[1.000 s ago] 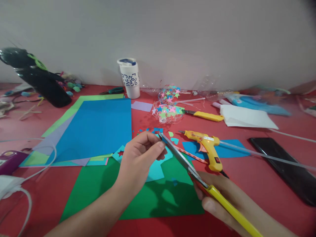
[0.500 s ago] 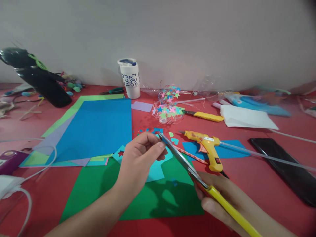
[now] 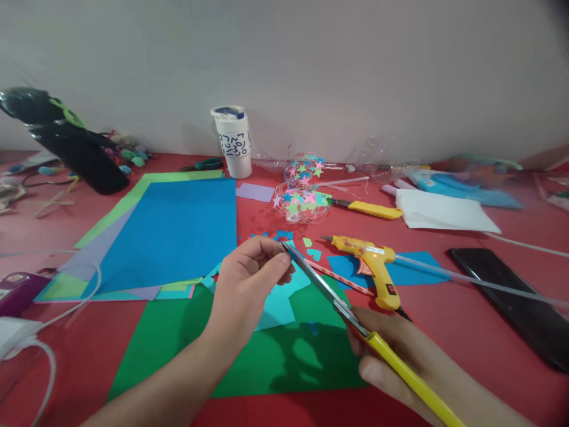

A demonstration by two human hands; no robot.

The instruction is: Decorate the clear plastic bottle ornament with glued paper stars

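My right hand [image 3: 395, 350] is closed around yellow-handled scissors [image 3: 326, 290], whose blades point up and left, nearly together. Their tips meet the fingertips of my left hand [image 3: 242, 284], which is closed in a pinch. Whatever it pinches is too small or too hidden to make out. Beneath both hands, light-blue paper [image 3: 278, 308] with cut-out shapes lies on a green sheet [image 3: 253, 367]. Small paper scraps [image 3: 314, 254] are scattered just beyond the fingers, near a spotted pink stick [image 3: 342, 277].
A yellow glue gun [image 3: 373, 261] lies at right, beside a black phone [image 3: 502, 302]. Behind are a yellow cutter [image 3: 373, 209], star-covered wire [image 3: 302, 196] and a white cup [image 3: 234, 142]. Stacked coloured sheets [image 3: 178, 231], a black bottle [image 3: 71, 142] and cables [image 3: 48, 356] occupy the left.
Both hands and the scissors have shifted slightly left. The scissor tips remain at my left fingertips, and the blades look a little closer together.
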